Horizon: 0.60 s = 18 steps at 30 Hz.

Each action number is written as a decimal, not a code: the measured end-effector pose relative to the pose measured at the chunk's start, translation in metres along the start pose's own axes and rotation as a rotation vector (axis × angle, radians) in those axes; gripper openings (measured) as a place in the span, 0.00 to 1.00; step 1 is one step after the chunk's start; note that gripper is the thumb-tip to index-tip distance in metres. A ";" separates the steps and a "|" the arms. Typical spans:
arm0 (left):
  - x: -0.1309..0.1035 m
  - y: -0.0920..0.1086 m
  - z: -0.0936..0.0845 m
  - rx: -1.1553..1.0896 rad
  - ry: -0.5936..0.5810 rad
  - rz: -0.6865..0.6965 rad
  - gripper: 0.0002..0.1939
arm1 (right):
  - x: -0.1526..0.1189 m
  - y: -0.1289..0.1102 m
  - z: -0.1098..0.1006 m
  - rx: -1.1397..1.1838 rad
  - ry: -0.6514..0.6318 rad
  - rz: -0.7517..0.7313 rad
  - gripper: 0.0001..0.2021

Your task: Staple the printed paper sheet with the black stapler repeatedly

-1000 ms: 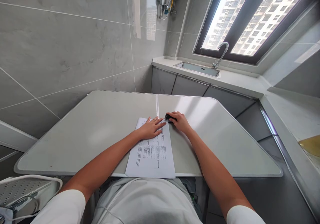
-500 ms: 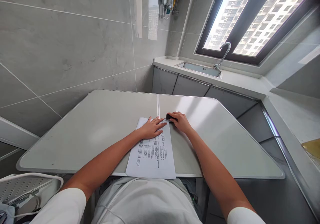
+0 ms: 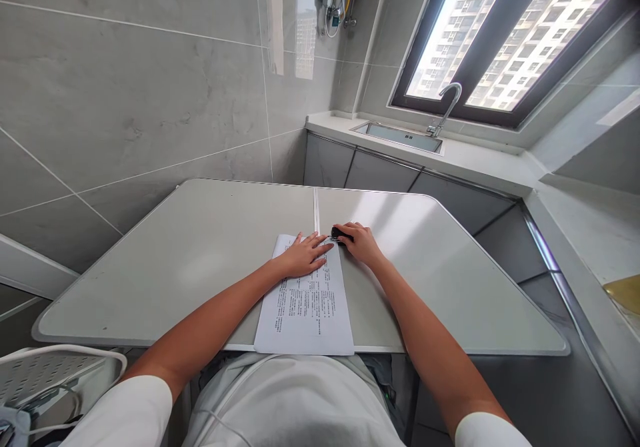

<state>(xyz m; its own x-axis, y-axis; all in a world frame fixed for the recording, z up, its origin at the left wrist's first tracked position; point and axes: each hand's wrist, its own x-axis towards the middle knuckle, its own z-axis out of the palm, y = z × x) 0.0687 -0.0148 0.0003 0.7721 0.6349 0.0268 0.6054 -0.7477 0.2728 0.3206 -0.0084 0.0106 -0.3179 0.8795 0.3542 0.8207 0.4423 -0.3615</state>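
Observation:
Printed sheets of paper (image 3: 305, 314) lie on the table in front of me, their near edge reaching the table's front edge. My left hand (image 3: 303, 256) rests flat on the upper part of the paper, fingers spread. At the paper's far right corner my right hand (image 3: 361, 242) is closed around a small black stapler (image 3: 341, 234). The stapler's front end meets the paper corner, close to my left fingertips. My right palm and fingers hide much of the stapler. How many sheets there are I cannot tell.
The pale folding table (image 3: 165, 267) has a seam down its middle. Beyond it stands a counter with a sink (image 3: 400, 136) and a faucet (image 3: 447, 110) under a window. A white perforated basket (image 3: 60, 374) is at the lower left, beside the table.
The near end of the paper has swung slightly to the right. Both hands and the stapler stay at the same corner, nearly unmoved.

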 end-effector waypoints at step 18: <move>0.001 -0.001 0.003 -0.016 0.025 0.004 0.30 | 0.003 -0.014 -0.001 -0.164 -0.094 0.091 0.18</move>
<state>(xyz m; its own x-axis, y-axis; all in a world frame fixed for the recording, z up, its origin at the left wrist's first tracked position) 0.0691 -0.0138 -0.0032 0.7690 0.6371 0.0519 0.5993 -0.7469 0.2879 0.3089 -0.0121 0.0171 -0.2752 0.9306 0.2413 0.9121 0.3321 -0.2405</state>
